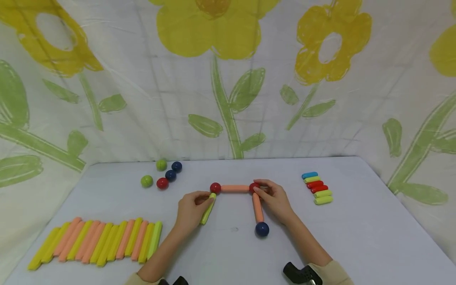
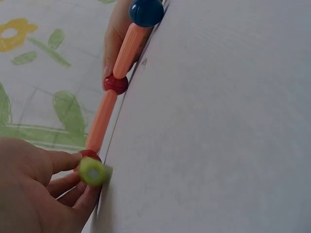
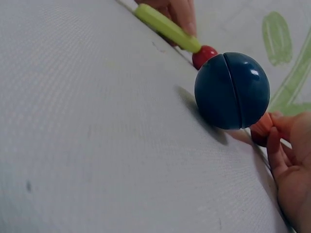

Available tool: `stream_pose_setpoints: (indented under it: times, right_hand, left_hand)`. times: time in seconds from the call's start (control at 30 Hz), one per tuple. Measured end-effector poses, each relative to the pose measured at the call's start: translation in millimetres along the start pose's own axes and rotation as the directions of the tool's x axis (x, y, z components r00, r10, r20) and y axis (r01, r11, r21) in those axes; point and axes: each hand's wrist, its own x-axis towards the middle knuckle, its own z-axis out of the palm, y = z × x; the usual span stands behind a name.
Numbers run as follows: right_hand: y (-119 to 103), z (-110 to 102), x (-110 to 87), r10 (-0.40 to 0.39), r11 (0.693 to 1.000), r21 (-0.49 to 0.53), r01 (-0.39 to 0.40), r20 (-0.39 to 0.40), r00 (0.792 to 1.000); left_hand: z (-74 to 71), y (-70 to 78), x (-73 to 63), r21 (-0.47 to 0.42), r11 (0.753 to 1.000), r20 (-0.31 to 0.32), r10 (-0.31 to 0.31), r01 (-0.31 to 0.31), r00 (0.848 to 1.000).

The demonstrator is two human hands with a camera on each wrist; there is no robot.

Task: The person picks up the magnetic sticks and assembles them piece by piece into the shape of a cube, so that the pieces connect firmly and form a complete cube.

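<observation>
My left hand [image 1: 192,209] pinches a yellow-green stick [image 1: 208,210] whose far end meets a red ball [image 1: 215,187]. From that ball an orange stick [image 1: 235,189] runs right to a second red ball [image 1: 252,186], which my right hand [image 1: 277,200] holds between thumb and fingers. A second orange stick [image 1: 258,208] comes from this ball toward me and ends in a dark blue ball [image 1: 262,229]. The left wrist view shows the green stick's round end [image 2: 92,172] beside the left fingers. In the right wrist view the blue ball [image 3: 232,91] hides part of the joined pieces.
A row of yellow, orange and green sticks [image 1: 103,242] lies at the left. Behind it are loose balls: green ones [image 1: 147,181], blue ones [image 1: 170,175] and a red one [image 1: 162,183]. Short coloured sticks [image 1: 315,184] are stacked side by side at the right. A flower-printed cloth [image 1: 171,99] hangs behind the table.
</observation>
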Motion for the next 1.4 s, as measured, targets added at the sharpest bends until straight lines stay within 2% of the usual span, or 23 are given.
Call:
stream_pose_setpoints:
  times: [0.13, 0.33, 0.57, 0.8, 0.93, 1.03, 1.13, 1.23, 1.3, 1.4]
  right_hand:
    - [1, 0, 0.8, -0.006, 1.0, 0.006, 0.006, -0.002, 1.0]
    - [-1, 1, 0.5, -0.01, 1.0, 0.013, 0.01, -0.009, 1.0]
    - [0, 1, -0.4, -0.028, 1.0, 0.012, 0.029, -0.022, 0.999]
    - [-4, 5, -3.7, -0.048, 0.999, -0.02, 0.048, -0.04, 0.998]
    - [-6, 6, -5.0, -0.059, 0.997, -0.045, 0.057, -0.046, 0.997]
    - [-4, 6, -4.9, -0.076, 0.995, -0.072, 0.073, -0.044, 0.996]
    - [-2, 5, -4.4, -0.094, 0.993, -0.081, 0.09, -0.044, 0.995]
    - [0, 4, -4.4, -0.108, 0.992, -0.073, 0.105, -0.039, 0.993]
    - [0, 4, -4.4, -0.11, 0.992, -0.07, 0.108, -0.029, 0.993]
    - [0, 4, -4.3, -0.107, 0.992, -0.073, 0.106, -0.006, 0.994]
  left_hand:
    - [4.7, 1.2, 5.9, -0.022, 1.0, -0.037, -0.022, 0.022, 0.999]
    - [8.8, 5.6, 13.9, -0.053, 0.997, -0.052, -0.055, 0.053, 0.997]
    - [16.5, 4.5, 31.7, -0.065, 0.998, -0.058, -0.014, 0.011, 0.998]
    - [20.4, 1.7, 44.0, -0.064, 0.998, -0.069, -0.014, 0.009, 0.998]
    - [15.8, 1.2, 45.5, -0.082, 0.997, -0.01, -0.012, 0.011, 1.0]
    - [7.6, 2.2, 45.5, -0.051, 0.998, 0.063, -0.029, 0.033, 0.998]
    - [-2.6, 2.8, 45.9, 0.011, 1.0, 0.137, -0.028, 0.027, 0.99]
    - [-10.0, 3.1, 46.4, 0.026, 0.999, 0.201, -0.025, 0.02, 0.979]
    - [-12.8, 2.0, 46.4, 0.026, 1.0, 0.228, -0.014, 0.008, 0.974]
    - [-13.7, 0.8, 45.8, 0.015, 1.0, 0.234, 0.01, -0.014, 0.972]
